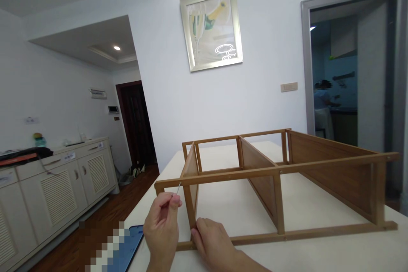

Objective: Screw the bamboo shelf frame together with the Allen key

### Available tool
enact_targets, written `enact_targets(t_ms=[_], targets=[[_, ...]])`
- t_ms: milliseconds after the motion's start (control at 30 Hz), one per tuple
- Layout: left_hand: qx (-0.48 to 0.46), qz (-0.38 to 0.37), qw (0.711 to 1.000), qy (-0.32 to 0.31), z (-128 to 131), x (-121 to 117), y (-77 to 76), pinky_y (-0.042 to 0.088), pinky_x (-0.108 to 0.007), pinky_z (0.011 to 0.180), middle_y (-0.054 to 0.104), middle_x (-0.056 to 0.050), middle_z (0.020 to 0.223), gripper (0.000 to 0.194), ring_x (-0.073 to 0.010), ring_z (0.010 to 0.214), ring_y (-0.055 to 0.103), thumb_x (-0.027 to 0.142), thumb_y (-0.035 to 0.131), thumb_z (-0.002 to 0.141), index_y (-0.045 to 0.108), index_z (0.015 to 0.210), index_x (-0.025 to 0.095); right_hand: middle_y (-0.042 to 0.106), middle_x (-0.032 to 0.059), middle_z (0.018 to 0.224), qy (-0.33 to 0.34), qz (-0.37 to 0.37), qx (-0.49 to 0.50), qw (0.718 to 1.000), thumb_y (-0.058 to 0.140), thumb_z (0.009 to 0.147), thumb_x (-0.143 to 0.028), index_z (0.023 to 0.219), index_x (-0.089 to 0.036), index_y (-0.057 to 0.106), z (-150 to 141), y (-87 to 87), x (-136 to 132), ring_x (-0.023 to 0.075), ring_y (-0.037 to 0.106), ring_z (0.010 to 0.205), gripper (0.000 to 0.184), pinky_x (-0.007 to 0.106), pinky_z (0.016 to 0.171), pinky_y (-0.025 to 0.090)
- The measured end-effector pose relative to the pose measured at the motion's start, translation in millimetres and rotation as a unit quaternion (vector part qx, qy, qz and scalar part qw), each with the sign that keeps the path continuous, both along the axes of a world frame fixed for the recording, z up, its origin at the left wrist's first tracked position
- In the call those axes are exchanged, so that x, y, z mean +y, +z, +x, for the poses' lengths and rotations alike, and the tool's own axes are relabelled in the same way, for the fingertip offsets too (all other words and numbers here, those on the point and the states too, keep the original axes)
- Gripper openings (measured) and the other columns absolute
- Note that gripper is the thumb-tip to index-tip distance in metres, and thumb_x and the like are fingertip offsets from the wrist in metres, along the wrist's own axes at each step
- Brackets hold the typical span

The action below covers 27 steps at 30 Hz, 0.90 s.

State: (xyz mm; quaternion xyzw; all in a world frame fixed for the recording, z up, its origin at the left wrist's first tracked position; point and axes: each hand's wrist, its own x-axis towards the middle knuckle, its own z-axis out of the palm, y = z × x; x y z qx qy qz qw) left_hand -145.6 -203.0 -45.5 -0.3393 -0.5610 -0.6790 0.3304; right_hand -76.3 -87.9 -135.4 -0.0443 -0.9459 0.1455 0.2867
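My right hand (pixel 213 238) lies nearest me, fingers bent against the foot of a squared upright and the lower rail (pixel 258 238) of the wooden frame (pixel 279 204). My left hand (pixel 163 223), apart from it, pinches a thin metal rod (pixel 179 189) between thumb and fingertips, its tip up at the top rail (pixel 223 176) near the left end. The frame lies on its side across the smooth, off-white table (pixel 223 214), in front of me and reaching off to my right, all straight brown bars with visible grain and small round fastener heads in the rails. Three flat panels stand on edge inside it; between them I have open bays with pale tabletop showing, and at the right both long rails poke out past the corner post. To the left of my left hand, a flat blue item (pixel 135 238) with a dark rim sits by the table's left edge, partly hidden by blurring blocks. Further off are white cabinets (pixel 59 187) with slatted doors, beside a strip of glossy wooden floor (pixel 105 202), then the plain white wall (pixel 261 29) with a silvery framed picture (pixel 212 29), and a person (pixel 321 95) through the grey-trimmed doorway.
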Motion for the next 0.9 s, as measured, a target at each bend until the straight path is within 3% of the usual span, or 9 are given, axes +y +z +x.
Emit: enact_targets(t_ms=[267,367,467,633,733,900], targets=[[0.037,-0.035,0.999,0.0,5,-5,4.2,0.049,-0.019,0.066,0.062,0.004,0.071,0.01,-0.0096,0.065,0.06,0.026,0.061,0.089,0.062,0.081,0.02,0.069,0.0026,0.088,0.009,-0.018,-0.012,1.0,0.044,0.097,-0.024,0.088,-0.022,0.051,1,3.9,-2,0.0192,0.064,0.079,0.012,0.027,0.066,0.037],[0.068,-0.067,0.995,0.038,4,-6,4.9,0.048,-0.019,0.064,0.062,0.003,0.072,0.01,-0.0098,0.066,0.06,0.024,0.058,0.091,0.061,0.083,0.02,0.069,0.0025,0.087,0.003,-0.019,-0.017,1.0,0.045,0.096,-0.023,0.087,-0.022,0.05,0,2.4,-1,0.0191,0.064,0.078,0.011,0.027,0.066,0.036],[0.164,-0.089,0.978,0.094,-2,-9,5.3,0.049,-0.019,0.067,0.062,0.002,0.075,0.007,-0.0102,0.069,0.06,0.015,0.058,0.09,0.063,0.087,0.02,0.069,0.0022,0.087,0.001,-0.015,-0.022,1.0,0.046,0.095,-0.023,0.087,-0.022,0.05,-1,0.8,-1,0.0188,0.064,0.078,0.009,0.026,0.065,0.035],[0.31,-0.136,0.931,0.137,-9,-14,3.2,0.05,-0.023,0.081,0.068,-0.004,0.092,0.041,-0.0126,0.085,0.065,-0.002,0.058,0.084,0.065,0.118,0.021,0.069,0.0026,0.087,-0.004,-0.01,-0.022,1.0,0.045,0.096,-0.022,0.087,-0.022,0.05,-2,-0.6,-1,0.0188,0.064,0.078,0.01,0.027,0.065,0.035],[0.274,-0.142,0.945,0.11,-5,-15,1.8,0.05,-0.023,0.081,0.067,-0.004,0.096,0.044,-0.013,0.089,0.065,0.0,0.053,0.088,0.063,0.124,0.022,0.07,0.0028,0.087,-0.005,-0.005,-0.025,1.0,0.046,0.095,-0.022,0.088,-0.022,0.051,-2,-1.3,0,0.0192,0.064,0.077,0.009,0.027,0.064,0.035],[0.138,-0.119,0.982,0.055,6,-14,4.0,0.05,-0.024,0.076,0.066,-0.002,0.09,0.02,-0.0142,0.084,0.064,0.02,0.051,0.094,0.069,0.102,0.021,0.069,0.0025,0.085,-0.012,0.02,-0.021,1.0,0.049,0.094,-0.022,0.089,-0.022,0.051,-3,-7.1,-2,0.02,0.064,0.075,0.006,0.028,0.063,0.038]])
